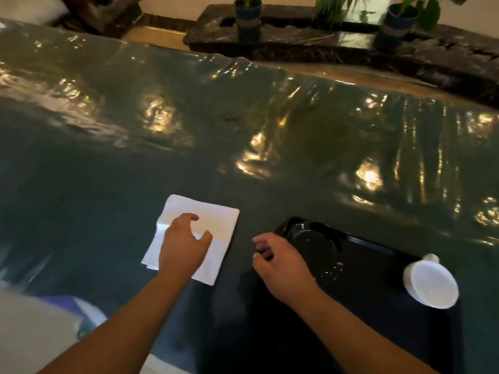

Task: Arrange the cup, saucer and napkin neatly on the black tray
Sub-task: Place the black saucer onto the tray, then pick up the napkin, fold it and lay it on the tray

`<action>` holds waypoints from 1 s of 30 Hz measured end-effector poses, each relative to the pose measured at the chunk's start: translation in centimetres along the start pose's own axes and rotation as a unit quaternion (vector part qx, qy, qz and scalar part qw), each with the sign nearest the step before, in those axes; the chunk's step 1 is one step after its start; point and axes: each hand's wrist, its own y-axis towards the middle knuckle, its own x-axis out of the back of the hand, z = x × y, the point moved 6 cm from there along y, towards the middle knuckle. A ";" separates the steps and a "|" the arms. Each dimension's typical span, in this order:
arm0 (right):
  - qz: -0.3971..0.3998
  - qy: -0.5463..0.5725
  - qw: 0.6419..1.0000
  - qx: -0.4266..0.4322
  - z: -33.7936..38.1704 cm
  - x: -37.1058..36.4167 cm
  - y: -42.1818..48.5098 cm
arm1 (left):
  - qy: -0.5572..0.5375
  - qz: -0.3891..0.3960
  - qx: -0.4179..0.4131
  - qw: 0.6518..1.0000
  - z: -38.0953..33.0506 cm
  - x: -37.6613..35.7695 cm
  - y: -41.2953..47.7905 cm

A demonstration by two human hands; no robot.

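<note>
A white folded napkin (213,225) lies flat on the dark green table, left of the tray. My left hand (183,244) hovers over or rests on it, fingers apart, gripping nothing. The black tray (378,244) sits at the near right. A black saucer (316,244) lies in the tray's far left corner. A white cup (430,283) stands upright at the tray's right side, handle pointing away. My right hand (280,265) is above the tray's left edge, beside the saucer, its fingers loosely curled and holding nothing.
A shiny wrinkled plastic sheet (243,117) covers the dark green table. Beyond the far edge stands a dark marble ledge (310,39) with potted plants (248,17). White and blue cloth (54,319) shows at the near left.
</note>
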 end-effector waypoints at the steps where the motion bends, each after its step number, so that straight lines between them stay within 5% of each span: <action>1: 0.033 0.007 0.999 -0.025 0.1 -2.0 0.6 | 0.006 -0.007 0.021 1.000 1.7 1.1 0.9; 7: 0.094 0.103 0.964 -0.228 -0.9 -8.6 4.2 | 0.011 0.058 0.119 0.991 8.8 4.4 5.0; 12: 0.043 0.149 0.949 -0.274 -0.8 -9.5 5.3 | 0.004 0.103 0.126 0.987 11.2 4.9 6.6; 24: 0.017 0.174 0.951 -0.253 0.8 -11.0 6.4 | -0.033 0.171 0.100 0.980 11.4 4.1 7.4; 30: 0.036 0.207 0.964 -0.165 5.0 -10.1 6.2 | -0.013 0.159 0.109 0.981 11.5 4.4 6.5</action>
